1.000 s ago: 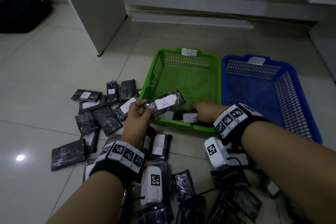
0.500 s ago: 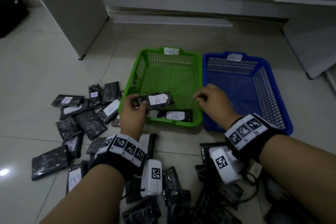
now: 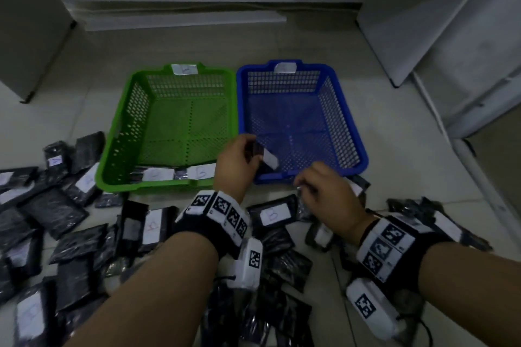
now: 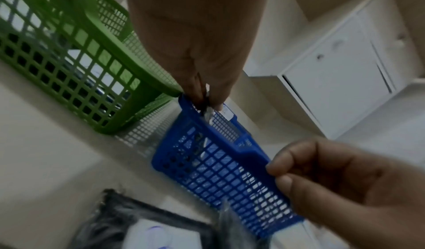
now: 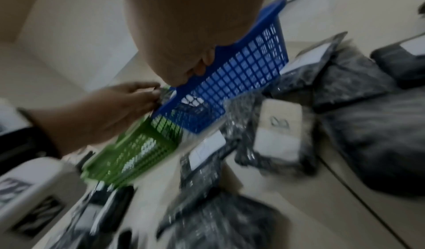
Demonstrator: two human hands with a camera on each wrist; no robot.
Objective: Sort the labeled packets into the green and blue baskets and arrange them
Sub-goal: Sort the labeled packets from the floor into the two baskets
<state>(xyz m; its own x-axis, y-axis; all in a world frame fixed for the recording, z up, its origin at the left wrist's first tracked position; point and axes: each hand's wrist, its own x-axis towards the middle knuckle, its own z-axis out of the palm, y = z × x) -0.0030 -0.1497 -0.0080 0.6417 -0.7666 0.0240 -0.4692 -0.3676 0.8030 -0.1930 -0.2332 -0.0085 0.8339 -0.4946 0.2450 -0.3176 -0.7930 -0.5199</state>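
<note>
My left hand [image 3: 252, 151] pinches a black packet [image 3: 267, 159] with a white label and holds it just inside the near left corner of the blue basket [image 3: 352, 121]. In the left wrist view the packet [image 4: 208, 114] hangs edge-on from the fingertips over the blue basket's [image 4: 230, 171] rim. The green basket [image 3: 111, 135] stands to its left with two packets [image 3: 158, 175] marked B along its near wall. My right hand [image 3: 321, 191] hovers over the loose packets in front of the blue basket, fingers loosely curled, and I see nothing in them.
Many black labelled packets [image 3: 56, 211] lie over the floor on the left and in front of the baskets, one marked B [image 3: 272, 214] between my wrists. A white cabinet [image 3: 451, 36] stands at the right, a grey one [image 3: 28, 22] at the far left.
My left hand has carried its packet rightwards from the green basket's near edge to the blue basket. My right hand has drawn back from above the baskets to the floor pile.
</note>
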